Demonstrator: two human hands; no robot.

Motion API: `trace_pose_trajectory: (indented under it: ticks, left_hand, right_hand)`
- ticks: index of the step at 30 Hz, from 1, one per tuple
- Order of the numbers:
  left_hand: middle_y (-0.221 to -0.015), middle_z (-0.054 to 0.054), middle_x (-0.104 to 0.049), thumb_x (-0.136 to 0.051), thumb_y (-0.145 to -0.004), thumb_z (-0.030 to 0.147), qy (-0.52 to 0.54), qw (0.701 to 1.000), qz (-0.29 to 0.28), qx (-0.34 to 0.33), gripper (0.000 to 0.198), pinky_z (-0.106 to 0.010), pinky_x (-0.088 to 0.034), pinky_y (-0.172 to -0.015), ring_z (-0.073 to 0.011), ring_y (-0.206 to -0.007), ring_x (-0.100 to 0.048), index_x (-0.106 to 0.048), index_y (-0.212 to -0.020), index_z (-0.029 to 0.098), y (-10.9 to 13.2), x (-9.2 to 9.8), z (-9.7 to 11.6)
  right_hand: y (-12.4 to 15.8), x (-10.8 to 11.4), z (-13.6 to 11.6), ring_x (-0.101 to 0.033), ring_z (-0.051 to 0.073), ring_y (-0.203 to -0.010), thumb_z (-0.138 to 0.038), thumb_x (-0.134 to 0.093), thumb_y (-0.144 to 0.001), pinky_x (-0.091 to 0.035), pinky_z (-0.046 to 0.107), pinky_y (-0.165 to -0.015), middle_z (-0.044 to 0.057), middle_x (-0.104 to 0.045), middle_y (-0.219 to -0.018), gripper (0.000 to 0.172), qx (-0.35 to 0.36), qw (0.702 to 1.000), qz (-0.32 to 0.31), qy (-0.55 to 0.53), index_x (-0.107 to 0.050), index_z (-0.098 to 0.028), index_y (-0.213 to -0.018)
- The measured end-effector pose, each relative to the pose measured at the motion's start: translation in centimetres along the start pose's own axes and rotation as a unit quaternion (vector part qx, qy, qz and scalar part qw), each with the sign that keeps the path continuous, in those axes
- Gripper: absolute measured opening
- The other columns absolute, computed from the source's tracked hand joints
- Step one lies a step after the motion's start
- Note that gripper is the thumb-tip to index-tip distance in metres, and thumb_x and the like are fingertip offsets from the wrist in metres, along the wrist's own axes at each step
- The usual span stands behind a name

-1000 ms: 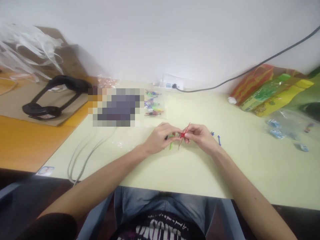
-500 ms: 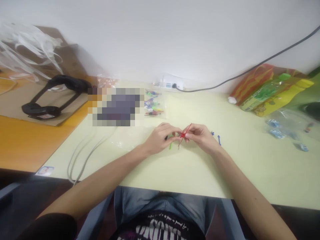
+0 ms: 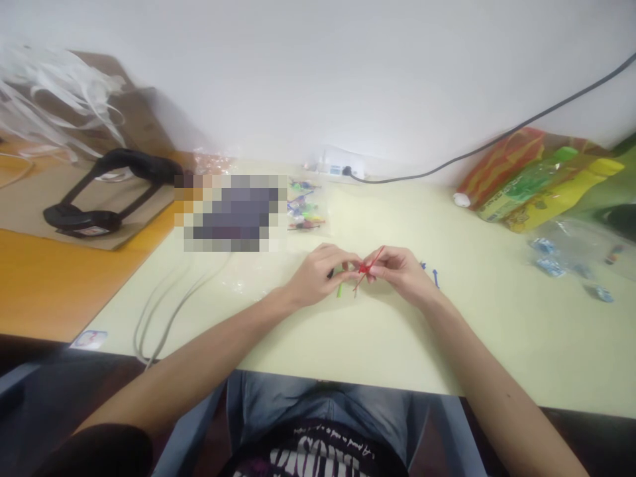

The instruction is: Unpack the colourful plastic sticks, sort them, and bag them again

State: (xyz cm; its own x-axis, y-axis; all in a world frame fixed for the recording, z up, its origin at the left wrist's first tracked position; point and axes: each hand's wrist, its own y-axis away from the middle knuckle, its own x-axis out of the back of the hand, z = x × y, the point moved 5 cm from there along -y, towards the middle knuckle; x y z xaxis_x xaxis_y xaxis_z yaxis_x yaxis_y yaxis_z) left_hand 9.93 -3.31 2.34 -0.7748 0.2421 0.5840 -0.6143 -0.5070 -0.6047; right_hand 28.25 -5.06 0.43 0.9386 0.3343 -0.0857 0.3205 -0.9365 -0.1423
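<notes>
While both hands met over the pale table [image 3: 368,348], the head view showed a small red piece [image 3: 364,269] between them, just above the tabletop near the middle of the picture. It looked like a compact, knobby bright-red centre with a thin red stick slanting across it, its upper end leaning toward the right hand [image 3: 396,270] and its lower end pointing down and left; finer detail was too small to make out. The left hand [image 3: 320,275] had its thumb and forefinger drawn nearly together, pinching the red centre from one side. The right hand's thumb and forefinger were likewise closed, gripping the same piece from the other side.

Counted out, there was one red piece, one green piece [image 3: 339,290] and one black piece [image 3: 330,272] by the left hand, the black one partly hidden, and two blue pieces [image 3: 436,278] just beyond the right hand. Farther back lay one clear bag [image 3: 325,211] of many-coloured parts, too jumbled to count. On the right were two bottles, a green-capped bottle [image 3: 517,189] and a yellow-capped bottle [image 3: 561,195], plus three blue-and-white packets [image 3: 550,267]. One black frame [image 3: 140,202] lay on cardboard [image 3: 30,205] at the left.
</notes>
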Motion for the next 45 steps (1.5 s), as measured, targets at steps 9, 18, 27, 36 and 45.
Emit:
trace_pose_trajectory:
  ticks: [9,18,27,36,45]
  left_hand:
    - [-0.091,-0.003,-0.073,-0.062,-0.1,0.035,-0.001,1.0,0.003,0.004,0.019,-0.035,-0.046,-0.092,-0.0165,-0.086,-0.066,-0.067,-0.111,0.02,0.0,0.2,0.2]
    - [-0.089,-0.004,-0.072,-0.062,-0.1,0.035,0.0,1.0,0.001,-0.009,0.021,-0.035,-0.047,-0.091,-0.0168,-0.085,-0.066,-0.067,-0.113,0.02,0.0,0.1,0.2]
    - [-0.091,-0.004,-0.073,-0.063,-0.099,0.036,-0.006,1.0,0.004,-0.018,0.022,-0.035,-0.047,-0.09,-0.0174,-0.086,-0.067,-0.067,-0.115,0.021,0.0,0.1,0.1]
    - [-0.09,-0.003,-0.072,-0.061,-0.1,0.037,0.001,1.0,-0.005,-0.008,0.023,-0.035,-0.047,-0.09,-0.0169,-0.085,-0.068,-0.067,-0.114,0.021,0.0,0.0,0.0]
    - [-0.091,-0.004,-0.074,-0.061,-0.1,0.038,0.013,1.0,0.007,0.014,0.022,-0.036,-0.049,-0.092,-0.018,-0.087,-0.068,-0.068,-0.111,0.021,0.0,-0.2,0.0]
  right_hand:
    - [0.1,-0.2,-0.1,-0.066,0.015,-0.07,-0.029,-0.082,-0.084,-0.054,0.033,-0.072,0.004,-0.073,-0.085,0.012,-0.005,1.0,-0.009,-0.001,-0.075,-0.021,-0.088]
    - [0.1,-0.5,-0.2,-0.066,0.016,-0.069,-0.033,-0.084,-0.081,-0.055,0.033,-0.07,0.002,-0.071,-0.08,0.019,-0.018,1.0,-0.011,-0.008,-0.07,-0.02,-0.083]
    - [0.1,-0.7,-0.3,-0.064,0.017,-0.069,-0.037,-0.084,-0.081,-0.054,0.033,-0.07,0.002,-0.069,-0.078,0.023,-0.033,0.999,-0.007,-0.002,-0.069,-0.02,-0.083]
    - [0.1,-1.0,-0.2,-0.059,0.014,-0.065,-0.039,-0.081,-0.083,-0.049,0.031,-0.068,0.0,-0.065,-0.075,0.024,-0.023,1.0,-0.015,-0.001,-0.067,-0.02,-0.083]
    - [0.0,-1.4,-0.5,-0.061,0.016,-0.066,-0.044,-0.082,-0.082,-0.051,0.033,-0.069,0.0,-0.064,-0.075,0.031,-0.027,0.999,-0.022,0.0,-0.062,-0.021,-0.085]
